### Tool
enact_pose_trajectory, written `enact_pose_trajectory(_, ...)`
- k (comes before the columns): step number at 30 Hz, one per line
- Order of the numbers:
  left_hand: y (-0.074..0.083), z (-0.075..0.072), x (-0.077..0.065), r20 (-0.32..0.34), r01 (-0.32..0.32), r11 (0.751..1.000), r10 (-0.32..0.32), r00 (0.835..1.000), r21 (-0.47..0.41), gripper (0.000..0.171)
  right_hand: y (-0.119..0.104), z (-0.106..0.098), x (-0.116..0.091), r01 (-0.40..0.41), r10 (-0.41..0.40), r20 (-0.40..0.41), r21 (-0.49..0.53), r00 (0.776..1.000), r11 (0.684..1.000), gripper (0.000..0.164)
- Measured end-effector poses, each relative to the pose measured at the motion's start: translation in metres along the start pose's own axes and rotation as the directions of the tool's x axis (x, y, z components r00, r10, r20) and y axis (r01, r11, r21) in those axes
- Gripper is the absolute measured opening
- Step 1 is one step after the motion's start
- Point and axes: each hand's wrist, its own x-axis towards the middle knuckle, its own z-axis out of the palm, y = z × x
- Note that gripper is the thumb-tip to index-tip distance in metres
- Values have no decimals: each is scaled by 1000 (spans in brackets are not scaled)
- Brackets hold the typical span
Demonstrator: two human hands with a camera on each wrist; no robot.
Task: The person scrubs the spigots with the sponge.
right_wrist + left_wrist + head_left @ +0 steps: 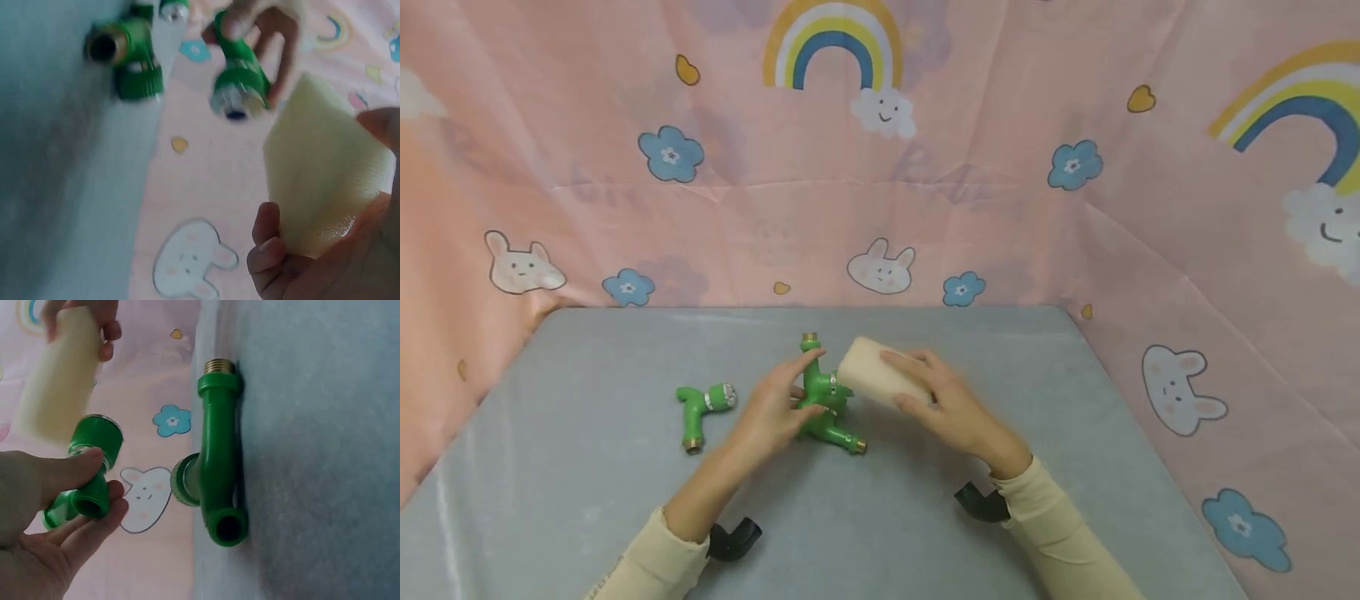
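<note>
My left hand (775, 408) holds a green tap (97, 440) between thumb and fingers, raised off the table in the left wrist view. My right hand (951, 404) grips a cream sponge block (880, 371), its fingers and thumb along the sides. In the right wrist view the sponge is close to the held tap's clear-ended knob but apart from it. Beneath the left hand a second green tap (219, 444) lies on the table, its brass threaded end pointing right in the head view. A third green tap (696, 412) lies left of that hand.
A grey cloth covers the table (587, 500). Pink printed fabric (722, 225) hangs behind it and along the sides. Black curved pieces (735, 540) show beside both wrists.
</note>
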Motion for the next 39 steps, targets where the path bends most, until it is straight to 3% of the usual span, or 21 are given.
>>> enact_pose_trajectory(4, 3, 4, -2, -14, -92, 995, 93, 996, 41, 84, -7, 10, 3, 17, -18, 27, 36, 999, 999, 51)
enact_pose_trajectory(7, 5, 5, -4, -16, -115, 993, 116, 993, 34, 84, -9, 14, 5, 3, -3, 19, 20, 1000, 1000, 50)
enact_pose_trajectory(17, 2, 3, -7, -19, -85, 996, 85, 996, -22, 85, 0, -7, -3, -129, 130, 11, -51, 991, 990, 45)
enact_pose_trajectory(22, -2, 2, -5, 11, -26, 991, 27, 1000, -134, 86, 6, -12, -5, -99, 98, -51, -27, 994, 995, 47)
enact_pose_trajectory(25, -4, 0, -3, 64, 32, 959, -15, 998, -281, 84, 0, -3, -4, -12, 13, -53, 16, 998, 1000, 54)
enact_pose_trajectory(30, -5, -7, -2, 135, 110, 860, -49, 990, -498, 81, -12, 13, -3, 19, -18, -19, 32, 1000, 999, 65)
enact_pose_trajectory(35, -9, -18, 1, 172, 179, 811, -98, 980, -557, 78, -5, -1, -3, -62, 61, -17, -64, 998, 996, 63)
enact_pose_trajectory(39, -13, -20, 3, 207, 217, 777, -115, 972, -591, 75, 0, -8, -3, -75, 66, -96, -93, 993, 993, 63)
